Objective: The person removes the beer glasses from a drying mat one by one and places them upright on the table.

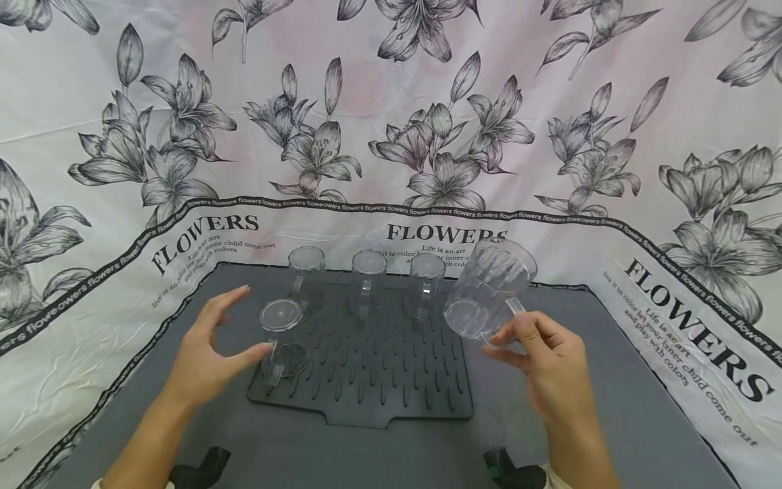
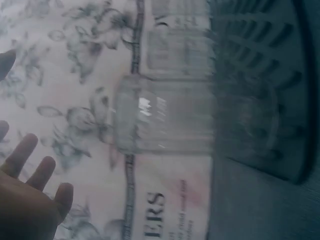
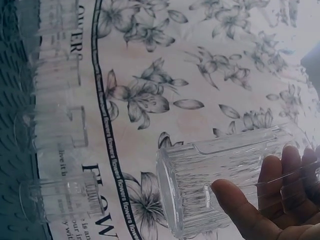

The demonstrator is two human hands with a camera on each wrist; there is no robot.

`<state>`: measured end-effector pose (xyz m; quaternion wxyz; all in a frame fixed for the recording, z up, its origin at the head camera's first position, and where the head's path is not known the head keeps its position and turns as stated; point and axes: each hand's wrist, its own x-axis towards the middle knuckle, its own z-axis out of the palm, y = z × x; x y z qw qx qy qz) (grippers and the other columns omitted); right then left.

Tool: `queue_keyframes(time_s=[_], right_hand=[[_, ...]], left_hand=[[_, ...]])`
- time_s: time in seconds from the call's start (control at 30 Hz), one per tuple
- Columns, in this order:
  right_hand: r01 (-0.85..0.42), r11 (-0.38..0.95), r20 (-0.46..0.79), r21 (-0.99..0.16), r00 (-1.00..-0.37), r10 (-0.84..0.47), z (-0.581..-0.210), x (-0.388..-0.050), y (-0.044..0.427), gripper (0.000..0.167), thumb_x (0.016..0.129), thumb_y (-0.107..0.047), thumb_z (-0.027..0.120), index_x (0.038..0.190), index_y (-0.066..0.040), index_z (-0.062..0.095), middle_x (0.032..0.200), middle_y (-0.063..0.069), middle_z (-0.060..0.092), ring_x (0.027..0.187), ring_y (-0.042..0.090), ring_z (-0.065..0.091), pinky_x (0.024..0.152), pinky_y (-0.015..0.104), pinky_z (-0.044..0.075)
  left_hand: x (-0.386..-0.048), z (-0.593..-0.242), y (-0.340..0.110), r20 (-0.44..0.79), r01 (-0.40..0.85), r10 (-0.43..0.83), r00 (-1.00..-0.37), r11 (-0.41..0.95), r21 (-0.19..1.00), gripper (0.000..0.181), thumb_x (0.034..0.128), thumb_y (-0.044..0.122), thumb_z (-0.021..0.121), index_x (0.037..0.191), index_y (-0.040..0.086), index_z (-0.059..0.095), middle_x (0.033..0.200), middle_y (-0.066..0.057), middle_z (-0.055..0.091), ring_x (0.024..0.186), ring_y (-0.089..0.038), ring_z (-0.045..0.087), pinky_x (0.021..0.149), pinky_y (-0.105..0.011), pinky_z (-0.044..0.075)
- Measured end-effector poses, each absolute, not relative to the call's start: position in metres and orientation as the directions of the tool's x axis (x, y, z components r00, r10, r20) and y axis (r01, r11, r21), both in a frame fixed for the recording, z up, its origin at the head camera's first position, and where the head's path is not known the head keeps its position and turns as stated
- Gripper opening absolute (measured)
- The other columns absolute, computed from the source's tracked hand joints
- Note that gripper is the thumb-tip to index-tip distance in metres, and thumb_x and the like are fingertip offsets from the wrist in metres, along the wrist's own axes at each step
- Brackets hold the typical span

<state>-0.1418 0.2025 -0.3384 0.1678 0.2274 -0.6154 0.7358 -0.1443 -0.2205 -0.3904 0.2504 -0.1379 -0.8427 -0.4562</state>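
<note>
My right hand grips the handle of a clear ribbed glass pitcher, raised and tilted at the right of the black mat. In the right wrist view the pitcher lies across the thumb and curled fingers. My left hand has thumb and fingers spread, holding nothing, just left of a clear glass mug on the mat's front left. The head view does not show whether the thumb touches that mug. Three more clear glass mugs stand in a back row: left, middle, right.
The black drying mat has raised ridges and a front lip. It lies on a grey table. Behind and beside the table hangs a white flower-printed cloth with lettering.
</note>
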Motion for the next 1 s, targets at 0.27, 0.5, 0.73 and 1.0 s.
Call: queue_keyframes(time_s=[0.27,0.5,0.73,1.0], right_hand=[[-0.536,-0.15,0.537,-0.831,-0.843,0.033,-0.336,-0.144,0.211,0.032,0.101,-0.005,0.05,0.082,0.021,0.053,0.079,0.015,0.059,0.077,0.023,0.063,0.067,0.045,0.055],[-0.537,-0.154,0.535,-0.83,-0.843,0.057,-0.333,-0.146,0.218,0.033,0.1,-0.006,0.051,0.082,0.021,0.053,0.078,0.015,0.059,0.076,0.023,0.063,0.067,0.044,0.055],[-0.515,-0.135,0.509,-0.846,-0.857,0.082,-0.334,-0.149,0.224,0.035,0.1,-0.008,0.052,0.083,0.022,0.053,0.078,0.015,0.059,0.076,0.023,0.063,0.067,0.045,0.055],[-0.491,-0.107,0.476,-0.865,-0.868,0.137,-0.334,-0.151,0.235,0.035,0.099,-0.01,0.055,0.084,0.022,0.053,0.079,0.015,0.059,0.077,0.024,0.063,0.068,0.045,0.055]], left_hand=[[-0.154,-0.432,-0.243,0.399,0.373,0.085,-0.913,0.569,0.732,0.084,0.0782,0.021,0.082,0.149,0.023,0.037,0.148,-0.014,0.035,0.133,-0.043,0.026,0.098,-0.065,0.025],[-0.16,-0.457,-0.256,0.332,0.346,0.128,-0.935,0.544,0.765,0.068,0.0803,0.019,0.081,0.139,0.009,0.047,0.146,-0.017,0.036,0.133,-0.047,0.024,0.096,-0.068,0.024],[-0.166,-0.481,-0.265,0.304,0.336,0.149,-0.941,0.518,0.786,0.043,0.0782,0.017,0.082,0.114,0.008,0.06,0.144,-0.017,0.04,0.133,-0.047,0.025,0.094,-0.071,0.023],[-0.176,-0.496,-0.266,0.282,0.34,0.19,-0.94,0.551,0.762,0.038,0.0733,0.017,0.084,0.104,0.012,0.062,0.141,-0.021,0.045,0.131,-0.052,0.027,0.094,-0.072,0.02]])
